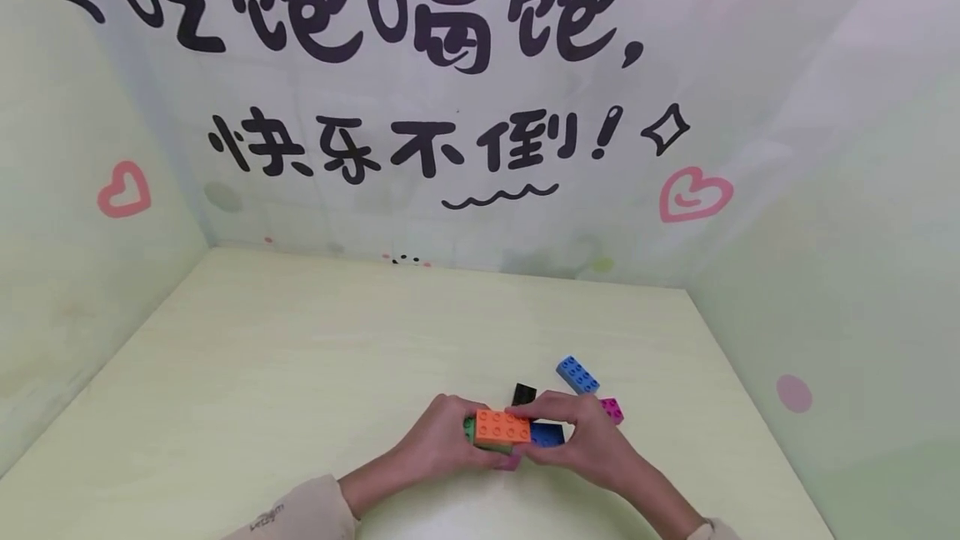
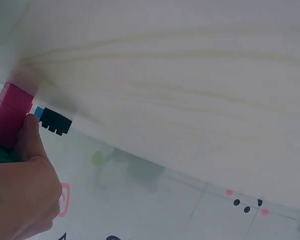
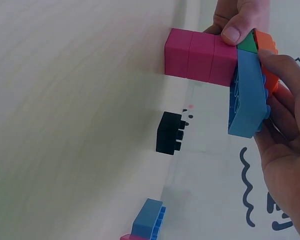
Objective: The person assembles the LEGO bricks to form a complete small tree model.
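In the head view, my left hand (image 1: pixel 441 437) holds a joined build of toy bricks by its left side. The right wrist view shows the build's stacked pink bricks (image 3: pixel 200 56), a green brick (image 3: pixel 247 43) and a blue brick (image 3: pixel 248 95) sticking out sideways. An orange brick (image 1: pixel 502 425) lies on top, studs up, its right end pinched between thumb and fingers of my right hand (image 1: pixel 596 444). The left thumb presses against the pink and green bricks in the right wrist view. Fingers hide part of the build.
A black brick (image 1: pixel 524 394) lies on the table (image 1: pixel 300 340) just behind the hands. Farther back to the right are a lighter blue brick (image 1: pixel 577 375) and a magenta brick (image 1: pixel 612 411). Printed walls (image 1: pixel 420 223) enclose the table at the back and both sides.
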Tool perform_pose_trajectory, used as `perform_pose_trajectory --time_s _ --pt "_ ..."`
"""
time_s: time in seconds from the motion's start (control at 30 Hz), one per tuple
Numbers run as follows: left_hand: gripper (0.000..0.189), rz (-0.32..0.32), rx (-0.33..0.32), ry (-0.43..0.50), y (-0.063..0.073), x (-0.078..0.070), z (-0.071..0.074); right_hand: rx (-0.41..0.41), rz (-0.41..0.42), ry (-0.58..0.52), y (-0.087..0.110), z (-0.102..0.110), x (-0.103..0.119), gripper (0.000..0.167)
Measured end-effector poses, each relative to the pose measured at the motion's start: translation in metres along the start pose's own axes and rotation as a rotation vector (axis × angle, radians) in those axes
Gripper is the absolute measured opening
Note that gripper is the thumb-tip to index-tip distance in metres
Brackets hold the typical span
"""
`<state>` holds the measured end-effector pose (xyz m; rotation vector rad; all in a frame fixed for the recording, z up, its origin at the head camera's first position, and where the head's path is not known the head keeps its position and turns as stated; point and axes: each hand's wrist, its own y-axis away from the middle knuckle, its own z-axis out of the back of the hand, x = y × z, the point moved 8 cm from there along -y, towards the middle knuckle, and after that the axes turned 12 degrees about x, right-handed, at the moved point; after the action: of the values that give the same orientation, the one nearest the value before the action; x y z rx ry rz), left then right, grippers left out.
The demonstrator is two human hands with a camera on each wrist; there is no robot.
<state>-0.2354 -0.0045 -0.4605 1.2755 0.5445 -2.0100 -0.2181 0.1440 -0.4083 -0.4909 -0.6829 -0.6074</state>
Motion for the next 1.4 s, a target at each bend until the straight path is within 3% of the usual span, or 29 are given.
perform_pose_trajectory --time_s 0.17,0.37,0.63,0.73,0.93,1.03,1.2,1.4 --pt "0.048 0.019 0.008 0.038 0.003 -0.002 0.007 0.007 -0.006 0.043 0.000 -0.003 0.000 0.039" --pt "0.046 -0.133 -0.013 0.095 0.010 -0.015 0.015 0.014 -0.049 0.034 0.001 -0.004 -0.003 0.039" --pt "0.032 -0.355 -0.020 -0.026 0.015 -0.031 0.014 -0.006 -0.083 0.006 0.004 -0.006 -0.006 0.040" --pt "0.031 -0.399 -0.017 -0.098 0.015 -0.034 0.016 -0.006 -0.098 -0.011 0.005 -0.008 -0.009 0.041" --pt "0.029 -0.462 -0.024 -0.156 0.016 -0.036 0.017 -0.024 -0.076 0.000 0.005 -0.009 -0.011 0.042" --pt "0.035 -0.448 -0.036 -0.146 0.016 -0.033 0.017 -0.032 -0.084 -0.005 0.006 -0.008 -0.010 0.041" --pt "0.045 -0.343 -0.050 -0.076 0.015 -0.024 0.016 -0.034 -0.114 -0.020 0.006 -0.006 -0.009 0.041" --pt "0.042 -0.355 -0.044 -0.066 0.014 -0.028 0.016 -0.025 -0.131 -0.034 0.007 -0.005 -0.012 0.041"
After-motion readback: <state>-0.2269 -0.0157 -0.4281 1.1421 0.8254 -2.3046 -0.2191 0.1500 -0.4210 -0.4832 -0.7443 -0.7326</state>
